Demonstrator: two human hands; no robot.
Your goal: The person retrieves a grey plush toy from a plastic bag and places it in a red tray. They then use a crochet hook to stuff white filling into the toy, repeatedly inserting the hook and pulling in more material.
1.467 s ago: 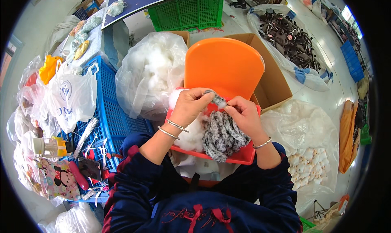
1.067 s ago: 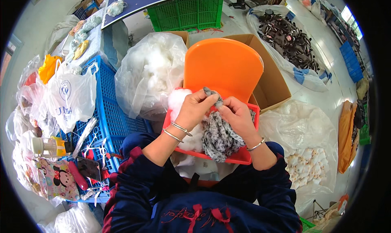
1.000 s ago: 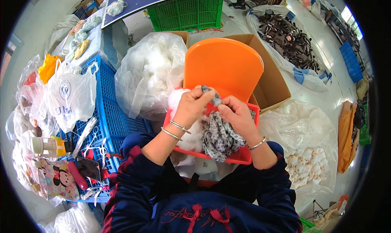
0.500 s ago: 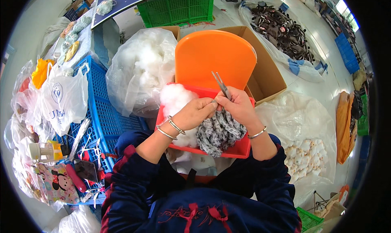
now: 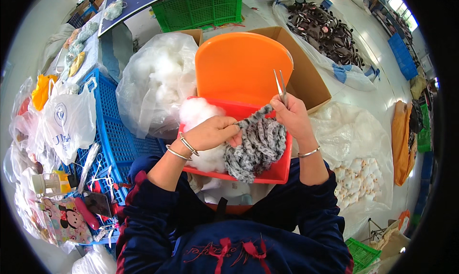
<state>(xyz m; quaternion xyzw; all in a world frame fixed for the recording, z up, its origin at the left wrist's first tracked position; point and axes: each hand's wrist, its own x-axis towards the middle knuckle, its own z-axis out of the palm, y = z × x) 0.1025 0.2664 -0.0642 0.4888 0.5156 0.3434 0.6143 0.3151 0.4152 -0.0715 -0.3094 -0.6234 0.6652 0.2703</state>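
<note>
Tweezers (image 5: pixel 280 85) rise from the right hand (image 5: pixel 294 116), tips apart, shanks gripped between thumb and fingers. The left hand (image 5: pixel 210 133) pinches one end of a fuzzy grey strip (image 5: pixel 256 117) — thumb against forefinger — and the strip slants up to the right hand's fingertips. It lies just above a heap of similar grey pieces (image 5: pixel 256 149) in a red tray (image 5: pixel 282 171), beside white stuffing (image 5: pixel 201 113).

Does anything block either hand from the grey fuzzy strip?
Nothing visible does: the left hand and right hand hold the grey strip between them, above the grey pile in the red tray. The tweezers, also in the right hand, point away from it.
</note>
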